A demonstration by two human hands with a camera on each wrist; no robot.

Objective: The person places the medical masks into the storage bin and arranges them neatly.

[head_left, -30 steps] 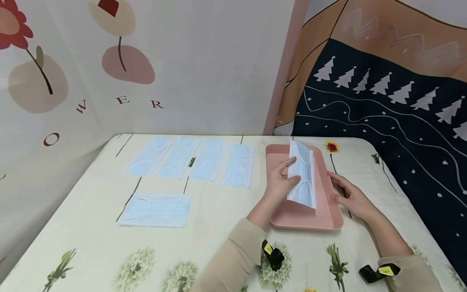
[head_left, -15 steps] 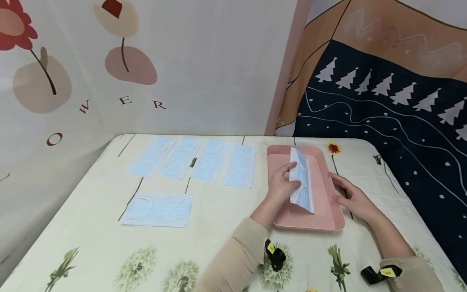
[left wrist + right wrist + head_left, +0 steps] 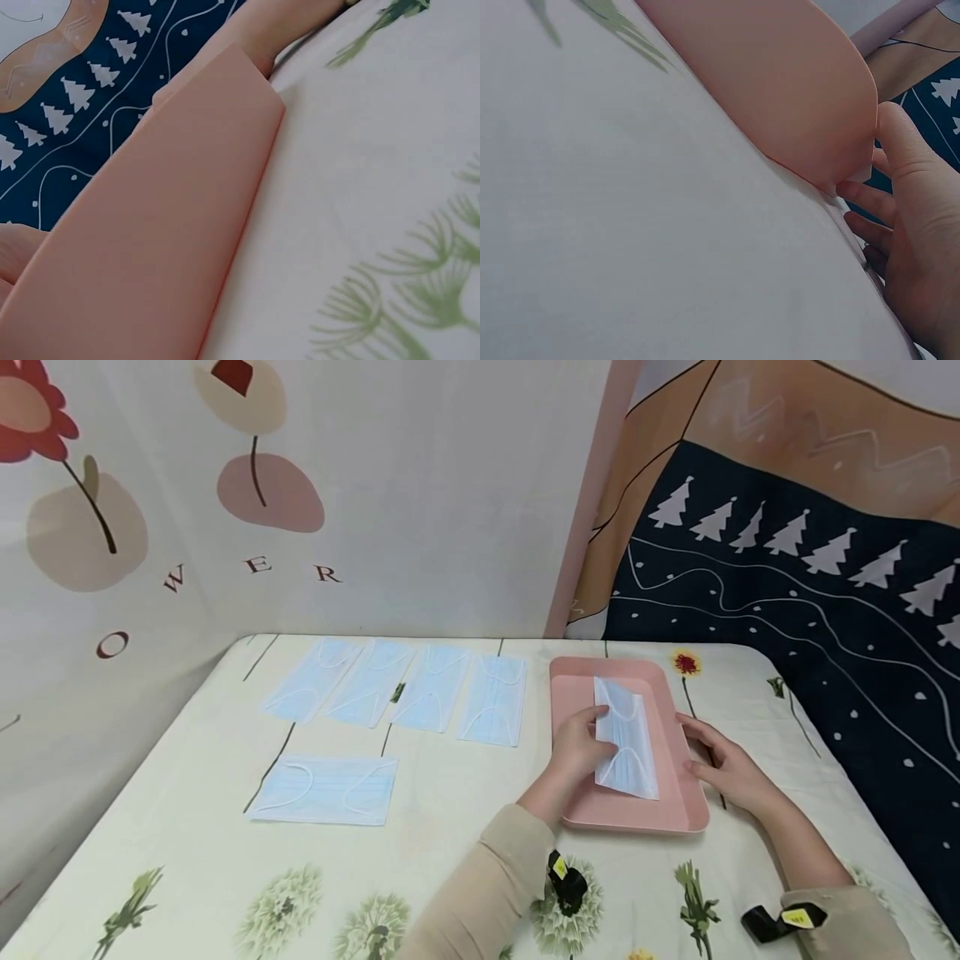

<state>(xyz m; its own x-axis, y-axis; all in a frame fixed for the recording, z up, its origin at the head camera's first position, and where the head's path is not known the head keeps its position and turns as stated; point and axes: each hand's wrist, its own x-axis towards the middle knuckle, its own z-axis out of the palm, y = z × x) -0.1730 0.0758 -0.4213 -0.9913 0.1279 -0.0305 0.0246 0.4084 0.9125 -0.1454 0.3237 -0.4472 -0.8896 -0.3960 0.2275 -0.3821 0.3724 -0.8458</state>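
Note:
My left hand pinches the left edge of a pale blue face mask with white ear loops. The mask lies lengthwise over the floor of a pink tray, within its rim. At the tray's right side, the thumb and fingers of my right hand touch the rim. In the right wrist view the right thumb rests against the tray's wall, with relaxed fingers just below. The tray's wall fills much of the left wrist view and hides the mask there.
Several more face masks lie flat in a row at the back of the table, left of the tray. One mask lies crosswise nearer the front left. A flowered cloth covers the table; printed fabric hangs behind.
The held mask has come down and tilted flatter over the tray, my left hand lowering slightly with it. My right hand keeps its place at the tray's rim.

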